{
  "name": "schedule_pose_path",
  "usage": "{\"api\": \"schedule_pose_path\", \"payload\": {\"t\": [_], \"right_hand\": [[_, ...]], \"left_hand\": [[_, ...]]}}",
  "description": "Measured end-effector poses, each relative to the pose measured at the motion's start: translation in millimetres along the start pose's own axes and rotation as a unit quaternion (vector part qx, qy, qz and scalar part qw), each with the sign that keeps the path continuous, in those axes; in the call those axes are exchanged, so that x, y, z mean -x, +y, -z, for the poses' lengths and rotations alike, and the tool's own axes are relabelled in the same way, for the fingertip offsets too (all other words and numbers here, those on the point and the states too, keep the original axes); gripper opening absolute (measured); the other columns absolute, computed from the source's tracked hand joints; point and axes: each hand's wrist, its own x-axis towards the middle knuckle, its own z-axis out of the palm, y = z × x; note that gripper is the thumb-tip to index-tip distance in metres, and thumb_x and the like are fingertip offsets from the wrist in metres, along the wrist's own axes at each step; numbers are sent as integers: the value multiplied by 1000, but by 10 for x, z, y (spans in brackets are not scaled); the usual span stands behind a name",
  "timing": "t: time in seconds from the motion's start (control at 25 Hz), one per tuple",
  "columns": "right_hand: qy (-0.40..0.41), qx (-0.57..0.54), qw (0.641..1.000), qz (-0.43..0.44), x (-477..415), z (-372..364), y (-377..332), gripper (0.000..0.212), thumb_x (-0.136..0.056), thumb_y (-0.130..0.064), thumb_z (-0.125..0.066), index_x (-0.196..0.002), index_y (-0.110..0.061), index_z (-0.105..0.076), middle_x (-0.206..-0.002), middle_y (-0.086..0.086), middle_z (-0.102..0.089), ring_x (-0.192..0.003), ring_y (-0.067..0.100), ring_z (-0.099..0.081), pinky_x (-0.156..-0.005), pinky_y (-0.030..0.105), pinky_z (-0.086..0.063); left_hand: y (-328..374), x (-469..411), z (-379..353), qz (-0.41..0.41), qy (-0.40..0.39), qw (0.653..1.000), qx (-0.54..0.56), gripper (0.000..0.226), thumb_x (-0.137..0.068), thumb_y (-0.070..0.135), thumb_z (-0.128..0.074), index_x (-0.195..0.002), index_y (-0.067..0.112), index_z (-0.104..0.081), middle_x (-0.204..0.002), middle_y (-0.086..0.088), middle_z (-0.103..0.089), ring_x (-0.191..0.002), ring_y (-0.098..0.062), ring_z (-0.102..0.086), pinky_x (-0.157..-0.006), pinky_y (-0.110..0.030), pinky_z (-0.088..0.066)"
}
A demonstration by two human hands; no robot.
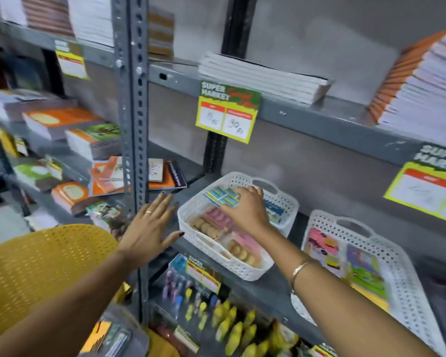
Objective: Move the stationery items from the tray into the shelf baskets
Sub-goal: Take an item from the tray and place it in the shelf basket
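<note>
A white perforated basket (191, 216) stands on the grey middle shelf and holds pink packs, round tan items and blue-and-yellow packs (220, 195). My right hand (245, 210) reaches into this basket and rests palm down on the blue-and-yellow packs; whether the fingers grip them I cannot tell. My left hand (150, 228) hovers with fingers spread beside the basket's left wall, holding nothing. A second white basket (407, 274) with colourful flat packs sits further right on the same shelf. A yellow perforated tray (36, 266) is at the lower left.
A grey slotted upright post (133, 112) stands left of the basket. Stacked notebooks (263, 78) fill the shelf above, with yellow price tags (227, 114) on its edge. Orange books (72, 194) lie on the left shelves. Yellow and purple small items (232, 328) crowd the shelf below.
</note>
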Motion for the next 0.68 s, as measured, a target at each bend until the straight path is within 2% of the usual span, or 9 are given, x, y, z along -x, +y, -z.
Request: {"api": "schedule_pose_path", "payload": {"t": [0.08,0.28,0.4,0.44,0.52,0.6,0.68], "right_hand": [[-4,12,999,-31,57,73,300,53,-77,-37,-65,-117,-3,-58,-121,19,-58,-118,33,-43,-100,38,-37],[-32,40,993,-109,-9,41,894,56,-73,-40,-67,-113,-2,-58,-121,19,-57,-117,33,-47,-95,35,-43],[-51,63,988,-133,-156,-10,1087,53,-70,-40,-70,-104,0,-62,-113,20,-63,-111,33,-55,-87,35,-49],[-55,72,986,-137,-206,-42,1129,51,-69,-39,-71,-101,0,-63,-111,20,-64,-109,33,-56,-83,35,-50],[-69,87,983,-148,-292,-109,1194,52,-72,-39,-70,-104,1,-61,-115,20,-61,-111,33,-54,-83,35,-51],[-90,101,979,-151,-372,-198,1249,56,-74,-39,-70,-113,0,-56,-123,20,-55,-116,33,-51,-87,37,-50],[-105,107,977,-153,-427,-294,1307,58,-73,-38,-71,-117,-3,-55,-126,19,-53,-115,32,-53,-88,37,-52]], "left_hand": [[219,-171,-83,-36,-27,999,17,91,-85,75,-4,-141,11,-37,-152,-8,-16,-140,-21,-5,-111,-45,-15],[567,-379,-216,-86,-51,994,45,103,-75,80,8,-144,14,-31,-154,-6,-7,-140,-18,3,-110,-37,1],[616,-396,-263,-104,-92,988,62,107,-70,81,14,-140,21,-40,-153,-1,0,-139,-13,10,-107,-30,9],[611,-399,-278,-111,-100,987,68,104,-72,80,12,-137,22,-44,-153,0,-2,-138,-11,9,-108,-29,7],[593,-404,-317,-119,-97,984,88,97,-78,78,4,-126,20,-57,-151,-2,-18,-136,-9,-1,-111,-35,-9],[570,-390,-383,-120,-72,986,93,89,-85,75,-6,-116,16,-64,-146,-6,-34,-134,-14,-19,-105,-43,-28],[564,-369,-437,-116,-43,988,90,81,-89,71,-13,-114,15,-66,-140,-8,-44,-130,-22,-36,-100,-45,-34]]}}
